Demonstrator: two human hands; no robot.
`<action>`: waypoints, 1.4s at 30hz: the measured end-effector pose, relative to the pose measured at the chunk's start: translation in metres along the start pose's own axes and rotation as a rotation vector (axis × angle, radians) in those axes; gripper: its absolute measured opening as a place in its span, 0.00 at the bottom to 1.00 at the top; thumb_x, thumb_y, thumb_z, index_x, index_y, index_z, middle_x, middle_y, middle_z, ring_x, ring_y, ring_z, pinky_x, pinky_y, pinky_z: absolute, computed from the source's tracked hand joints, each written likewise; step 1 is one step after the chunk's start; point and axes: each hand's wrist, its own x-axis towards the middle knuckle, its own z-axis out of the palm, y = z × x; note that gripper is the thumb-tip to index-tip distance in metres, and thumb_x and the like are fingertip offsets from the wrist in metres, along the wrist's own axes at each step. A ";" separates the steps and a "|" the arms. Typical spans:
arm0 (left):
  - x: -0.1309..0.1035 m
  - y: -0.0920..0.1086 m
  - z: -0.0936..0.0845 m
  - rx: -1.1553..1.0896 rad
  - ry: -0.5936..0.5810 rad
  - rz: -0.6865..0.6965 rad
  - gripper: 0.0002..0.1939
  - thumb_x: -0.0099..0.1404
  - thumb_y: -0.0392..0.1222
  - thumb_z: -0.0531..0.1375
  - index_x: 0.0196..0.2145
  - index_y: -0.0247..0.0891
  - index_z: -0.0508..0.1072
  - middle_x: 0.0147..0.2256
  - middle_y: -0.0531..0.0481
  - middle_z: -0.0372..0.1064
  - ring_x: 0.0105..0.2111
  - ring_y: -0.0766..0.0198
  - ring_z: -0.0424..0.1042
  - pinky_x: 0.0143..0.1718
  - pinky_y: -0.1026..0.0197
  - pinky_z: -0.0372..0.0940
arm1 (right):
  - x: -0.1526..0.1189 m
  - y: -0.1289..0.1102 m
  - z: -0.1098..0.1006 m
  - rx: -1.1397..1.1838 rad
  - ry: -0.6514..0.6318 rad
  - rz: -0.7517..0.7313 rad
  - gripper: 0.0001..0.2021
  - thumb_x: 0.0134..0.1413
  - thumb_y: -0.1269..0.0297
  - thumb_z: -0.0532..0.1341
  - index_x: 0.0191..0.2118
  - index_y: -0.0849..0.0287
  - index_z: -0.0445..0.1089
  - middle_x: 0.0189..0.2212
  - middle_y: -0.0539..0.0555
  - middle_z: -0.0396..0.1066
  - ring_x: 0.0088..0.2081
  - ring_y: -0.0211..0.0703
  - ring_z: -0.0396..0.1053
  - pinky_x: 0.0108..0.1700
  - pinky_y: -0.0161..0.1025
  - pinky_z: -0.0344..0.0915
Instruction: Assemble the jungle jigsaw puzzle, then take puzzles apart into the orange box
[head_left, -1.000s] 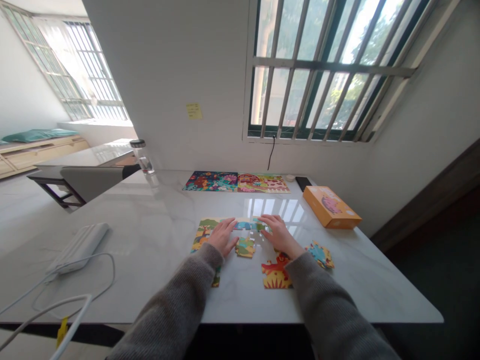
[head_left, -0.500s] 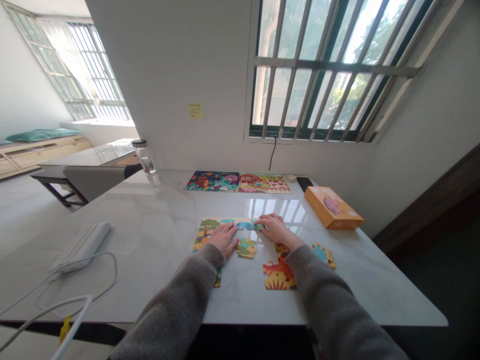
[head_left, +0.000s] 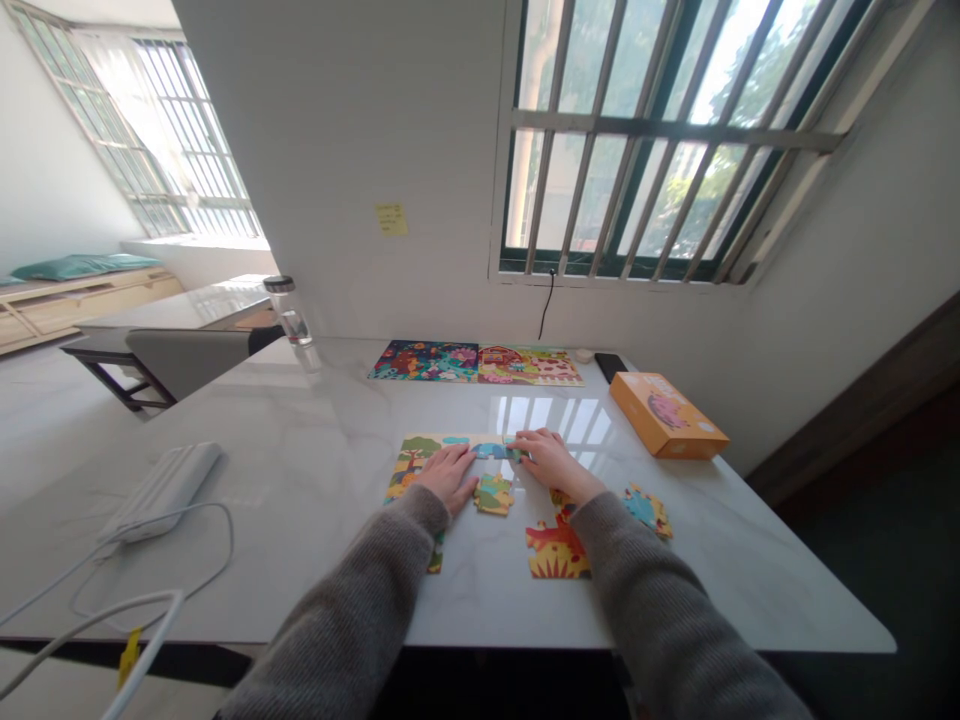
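Sunlight is falling across a white marbled table (head_left: 337,430), where a person in gray sleeves is leaning both hands over a partly joined jigsaw. The left hand (head_left: 448,475) is resting palm down with its fingers extended, not clenched, and is partly covering the puzzle's left section (head_left: 409,462). The right hand (head_left: 553,464) is curling its fingertips over the right end of the blue-patterned top strip (head_left: 491,451); whether it is pinching a piece there, one cannot tell. That strip is running left to right, its long axis bridging the gap between the two hands. Just below it, a yellow-green piece group (head_left: 493,494) is lying between the hands, nearer the left thumb, while a red-and-yellow section (head_left: 555,553) is sitting beside the right sleeve, on the wearer's side of the hand.
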 end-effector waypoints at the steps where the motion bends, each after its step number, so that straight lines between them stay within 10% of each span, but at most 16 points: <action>1: 0.000 0.000 0.000 -0.004 -0.002 -0.002 0.24 0.69 0.47 0.55 0.60 0.41 0.66 0.63 0.42 0.61 0.63 0.49 0.58 0.65 0.45 0.53 | 0.000 0.000 0.000 -0.004 -0.007 -0.005 0.19 0.59 0.72 0.58 0.54 0.49 0.74 0.57 0.54 0.70 0.54 0.51 0.65 0.56 0.48 0.58; 26: 0.010 0.018 -0.008 0.060 -0.007 0.096 0.19 0.70 0.48 0.53 0.55 0.42 0.70 0.59 0.43 0.66 0.59 0.50 0.62 0.61 0.45 0.57 | -0.017 -0.020 0.013 -0.135 0.034 -0.094 0.24 0.59 0.78 0.53 0.60 0.56 0.66 0.59 0.58 0.66 0.58 0.53 0.62 0.59 0.47 0.59; 42: 0.037 0.036 0.011 -0.041 -0.001 0.126 0.17 0.70 0.48 0.54 0.54 0.47 0.71 0.59 0.47 0.65 0.59 0.49 0.61 0.60 0.43 0.57 | -0.018 0.010 0.008 -0.153 0.181 0.234 0.23 0.59 0.78 0.50 0.57 0.55 0.68 0.49 0.60 0.70 0.50 0.52 0.62 0.49 0.43 0.59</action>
